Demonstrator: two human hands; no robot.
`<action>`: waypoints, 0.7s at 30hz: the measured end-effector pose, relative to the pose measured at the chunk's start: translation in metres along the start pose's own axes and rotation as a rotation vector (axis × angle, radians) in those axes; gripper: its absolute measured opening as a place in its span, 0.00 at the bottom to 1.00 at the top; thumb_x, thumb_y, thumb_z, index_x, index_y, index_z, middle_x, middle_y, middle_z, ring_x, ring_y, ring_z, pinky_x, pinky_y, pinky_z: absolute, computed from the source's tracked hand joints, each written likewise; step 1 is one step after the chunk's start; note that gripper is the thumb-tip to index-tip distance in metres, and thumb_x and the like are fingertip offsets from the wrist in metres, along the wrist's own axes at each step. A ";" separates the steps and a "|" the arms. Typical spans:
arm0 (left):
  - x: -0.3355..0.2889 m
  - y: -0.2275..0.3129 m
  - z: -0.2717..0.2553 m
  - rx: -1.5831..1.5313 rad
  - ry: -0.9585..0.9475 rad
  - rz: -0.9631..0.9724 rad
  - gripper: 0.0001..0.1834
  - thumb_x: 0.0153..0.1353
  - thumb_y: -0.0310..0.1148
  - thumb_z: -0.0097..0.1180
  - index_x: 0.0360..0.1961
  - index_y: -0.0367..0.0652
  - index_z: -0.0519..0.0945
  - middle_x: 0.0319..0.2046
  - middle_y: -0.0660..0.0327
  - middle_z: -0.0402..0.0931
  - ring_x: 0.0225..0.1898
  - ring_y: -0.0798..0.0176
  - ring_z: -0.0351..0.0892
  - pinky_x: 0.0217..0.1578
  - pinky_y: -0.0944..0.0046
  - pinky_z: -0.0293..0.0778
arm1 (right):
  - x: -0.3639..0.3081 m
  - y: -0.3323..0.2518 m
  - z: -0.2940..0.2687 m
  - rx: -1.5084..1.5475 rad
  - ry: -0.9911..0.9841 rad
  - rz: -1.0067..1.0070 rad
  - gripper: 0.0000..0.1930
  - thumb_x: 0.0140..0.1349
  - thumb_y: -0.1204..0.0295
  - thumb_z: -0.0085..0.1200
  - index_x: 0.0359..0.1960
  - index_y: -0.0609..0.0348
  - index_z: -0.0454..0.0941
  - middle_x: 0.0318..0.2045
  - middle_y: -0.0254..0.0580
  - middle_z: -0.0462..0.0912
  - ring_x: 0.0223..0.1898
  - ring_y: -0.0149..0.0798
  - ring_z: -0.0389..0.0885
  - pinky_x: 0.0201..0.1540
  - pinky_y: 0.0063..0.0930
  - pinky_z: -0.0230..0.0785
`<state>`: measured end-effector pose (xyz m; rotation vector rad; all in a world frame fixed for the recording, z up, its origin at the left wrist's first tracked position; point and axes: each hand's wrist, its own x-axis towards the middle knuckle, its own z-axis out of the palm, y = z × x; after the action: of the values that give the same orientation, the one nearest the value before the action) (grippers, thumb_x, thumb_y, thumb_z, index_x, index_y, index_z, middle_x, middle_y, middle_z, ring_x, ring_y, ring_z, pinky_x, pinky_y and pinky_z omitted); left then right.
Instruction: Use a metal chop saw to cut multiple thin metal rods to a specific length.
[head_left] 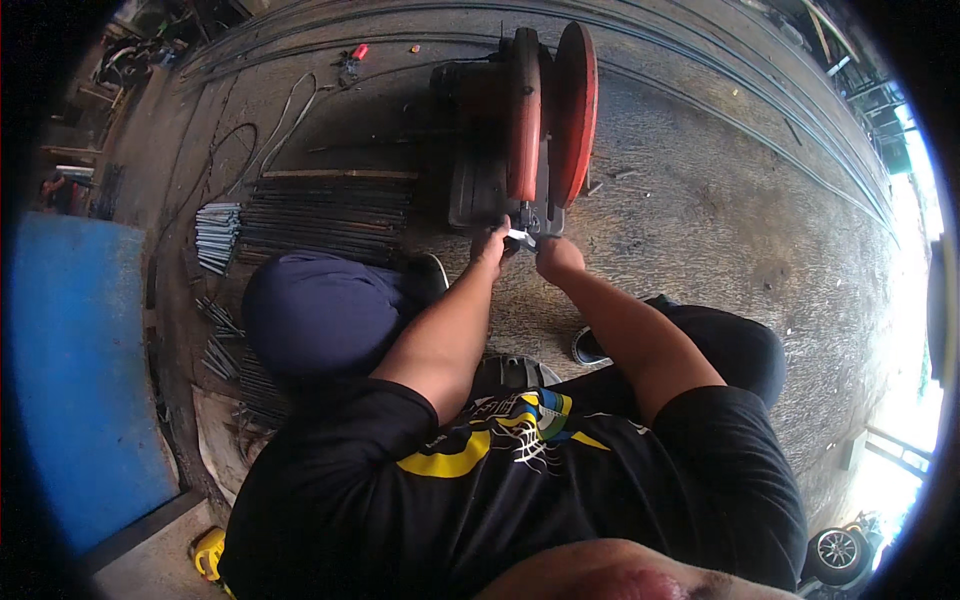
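Observation:
A cut-off saw (524, 130) with a red blade guard stands on the floor straight ahead of me, and a red disc-shaped cover (577, 120) is on its right side. At the near end of its dark base, both my hands meet around a short, pale metal piece (522, 238). My left hand (489, 246) grips that piece from the left, thumb toward the saw. My right hand (558, 259) is closed in a fist against its right end; what lies inside those fingers is hidden. Both forearms reach forward between my bent knees.
Dark metal rods (325, 218) lie in a row left of the saw, beside a bundle of shiny short rods (217, 238). Long thin bars (690, 65) cross the far floor. A cable (285, 130) loops at far left. A blue panel (75, 370) and yellow tape measure (208, 552) are at left.

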<state>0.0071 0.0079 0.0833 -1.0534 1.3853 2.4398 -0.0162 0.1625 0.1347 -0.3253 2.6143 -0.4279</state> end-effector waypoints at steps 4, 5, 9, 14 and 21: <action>-0.002 -0.002 -0.012 -0.128 -0.053 -0.132 0.21 0.58 0.52 0.55 0.38 0.45 0.82 0.38 0.58 0.79 0.33 0.64 0.77 0.37 0.63 0.72 | -0.002 -0.029 0.012 0.288 -0.026 -0.049 0.30 0.52 0.43 0.49 0.40 0.60 0.80 0.37 0.58 0.81 0.42 0.55 0.80 0.45 0.43 0.72; 0.000 -0.003 -0.013 -0.115 -0.093 -0.130 0.21 0.58 0.52 0.55 0.38 0.45 0.82 0.38 0.58 0.79 0.33 0.64 0.77 0.37 0.63 0.72 | -0.003 -0.032 0.009 0.291 -0.033 -0.048 0.30 0.52 0.43 0.49 0.40 0.60 0.80 0.37 0.58 0.81 0.42 0.55 0.80 0.45 0.43 0.72; 0.010 -0.005 -0.007 0.457 0.056 0.062 0.17 0.59 0.49 0.56 0.40 0.49 0.78 0.36 0.63 0.76 0.39 0.62 0.75 0.39 0.62 0.72 | -0.007 -0.034 -0.018 0.079 -0.032 0.003 0.31 0.58 0.41 0.39 0.39 0.58 0.79 0.34 0.58 0.81 0.38 0.57 0.80 0.41 0.48 0.72; 0.010 -0.009 -0.014 -0.036 -0.095 -0.496 0.20 0.56 0.54 0.57 0.36 0.49 0.75 0.32 0.65 0.72 0.36 0.59 0.74 0.45 0.56 0.70 | -0.007 -0.040 -0.026 0.263 0.009 -0.083 0.31 0.58 0.42 0.42 0.38 0.62 0.78 0.33 0.58 0.81 0.38 0.57 0.80 0.40 0.47 0.72; 0.012 -0.041 -0.028 -0.155 -0.384 -0.428 0.21 0.58 0.46 0.56 0.49 0.50 0.71 0.51 0.61 0.69 0.51 0.58 0.69 0.50 0.51 0.68 | 0.028 -0.031 0.010 0.200 -0.036 -0.050 0.24 0.59 0.47 0.44 0.38 0.55 0.79 0.33 0.56 0.81 0.37 0.55 0.80 0.39 0.45 0.73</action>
<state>0.0306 0.0068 0.0378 -0.7545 0.7725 2.2888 -0.0307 0.1234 0.1261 -0.3284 2.5065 -0.6880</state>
